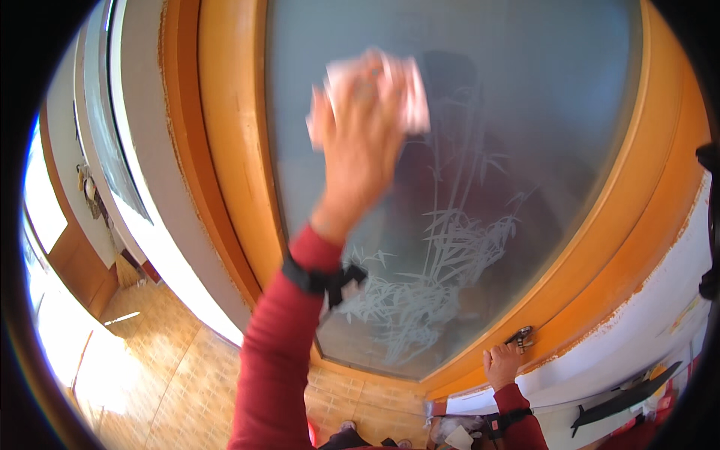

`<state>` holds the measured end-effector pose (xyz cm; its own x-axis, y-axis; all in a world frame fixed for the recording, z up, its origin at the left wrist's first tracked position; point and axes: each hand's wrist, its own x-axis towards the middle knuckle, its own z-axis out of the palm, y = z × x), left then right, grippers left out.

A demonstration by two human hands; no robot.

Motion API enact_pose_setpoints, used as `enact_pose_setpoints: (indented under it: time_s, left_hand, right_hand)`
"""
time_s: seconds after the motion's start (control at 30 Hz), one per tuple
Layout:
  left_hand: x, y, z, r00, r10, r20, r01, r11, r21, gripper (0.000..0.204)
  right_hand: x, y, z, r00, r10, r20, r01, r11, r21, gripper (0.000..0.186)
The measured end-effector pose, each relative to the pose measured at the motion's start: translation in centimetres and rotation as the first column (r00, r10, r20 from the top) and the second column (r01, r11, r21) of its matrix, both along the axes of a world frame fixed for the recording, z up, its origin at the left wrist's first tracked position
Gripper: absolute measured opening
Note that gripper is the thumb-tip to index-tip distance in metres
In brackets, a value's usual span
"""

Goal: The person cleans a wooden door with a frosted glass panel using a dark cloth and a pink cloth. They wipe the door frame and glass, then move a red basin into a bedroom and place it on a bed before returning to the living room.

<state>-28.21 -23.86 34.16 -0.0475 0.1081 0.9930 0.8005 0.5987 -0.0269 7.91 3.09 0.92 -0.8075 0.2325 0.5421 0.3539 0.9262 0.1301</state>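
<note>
My left hand (358, 146) is raised high with its fingers spread over a pale pink cloth (415, 101), which it holds against a frosted glass pane (555, 127). Hand and cloth are smeared by motion. White bamboo leaves are etched across the lower part of the glass. An orange-brown wooden door frame (232, 142) surrounds the pane. Low on the right, my right hand (502, 365) is closed at a dark door handle (520, 336) on the frame's edge. Its fingers curl around the lower end of the handle, partly hidden from view.
Tan tiles cover the floor (180, 375), with bright sunlight on the left. A straw broom (127, 271) leans by the far left wall. At lower right, a long black object (626, 397) lies on a white surface, and a clear plastic bag (456, 429) sits beside my right forearm.
</note>
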Motion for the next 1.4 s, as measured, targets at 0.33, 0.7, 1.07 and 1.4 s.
enact_pose_setpoints:
  time_s: [0.33, 0.7, 1.07, 1.4]
  left_hand:
    - [3.1, -2.3, -23.7, 0.96, -0.069, 0.271, 0.048, 0.996, 0.081, 0.06]
    - [-5.2, -3.7, 9.5, 0.966, -0.122, -0.228, 0.147, 0.984, 0.096, 0.051]
    - [-5.3, -5.0, -7.6, 0.987, -0.058, 0.151, 0.02, 0.97, 0.242, 0.052]
    - [3.5, 1.4, -25.0, 0.794, -0.431, 0.428, -0.052, 0.654, 0.755, 0.056]
  right_hand:
    - [-0.2, 0.3, -1.0, 0.999, -0.048, 0.001, 0.048, 0.999, 0.018, 0.027]
    - [0.1, 0.2, -0.8, 0.993, -0.078, 0.085, 0.075, 0.997, 0.032, 0.029]
    - [0.2, 0.6, -1.6, 0.999, -0.021, 0.027, 0.021, 1.0, 0.015, 0.027]
    - [0.3, 0.5, -1.4, 0.995, -0.062, 0.078, 0.055, 0.995, 0.086, 0.03]
